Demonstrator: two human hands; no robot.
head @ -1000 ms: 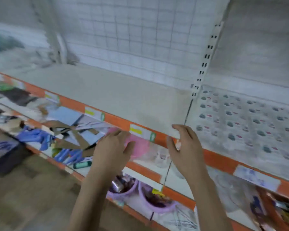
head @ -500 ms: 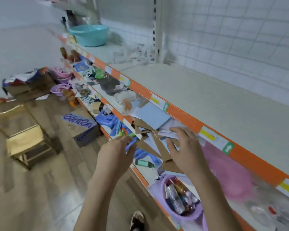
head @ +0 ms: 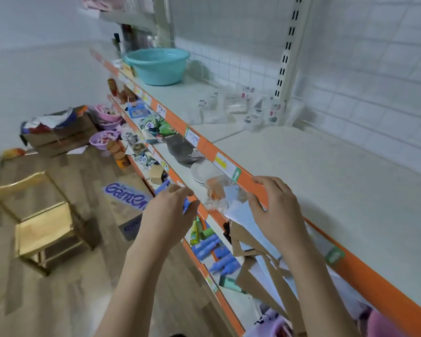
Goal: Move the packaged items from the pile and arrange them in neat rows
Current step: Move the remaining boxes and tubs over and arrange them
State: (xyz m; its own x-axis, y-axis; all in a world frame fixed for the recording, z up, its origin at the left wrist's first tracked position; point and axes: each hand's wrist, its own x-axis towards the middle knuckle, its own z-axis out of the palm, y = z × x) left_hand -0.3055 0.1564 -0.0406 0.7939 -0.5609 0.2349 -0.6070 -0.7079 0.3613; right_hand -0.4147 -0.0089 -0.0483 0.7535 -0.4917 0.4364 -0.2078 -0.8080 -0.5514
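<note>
Neither of our hands has anything in it yet: our left hand (head: 170, 212) hangs in front of the shelves with its fingers loosely spread, and our right hand (head: 275, 210) sits at the orange shelf edge (head: 253, 184) with relaxed, slightly bent fingers, the thumb close to a sheet of white paper (head: 238, 210) on the shelf below; whether it touches that sheet we cannot tell

We judge ourselves to be between pickups, heading for the stock. What looks like the pile of clear packaged items (head: 243, 108) lies heaped far along the upper shelf (head: 326, 190), against the white upright (head: 287, 57) and just past the teal basin (head: 157, 65), well apart from both hands. Near us the upper shelf is bare board, with no row on it

Our next move, as we read it, calls for stepping leftward along the aisle, since the pile seems out of arm's reach, then closing our fingers on a few packets
</note>
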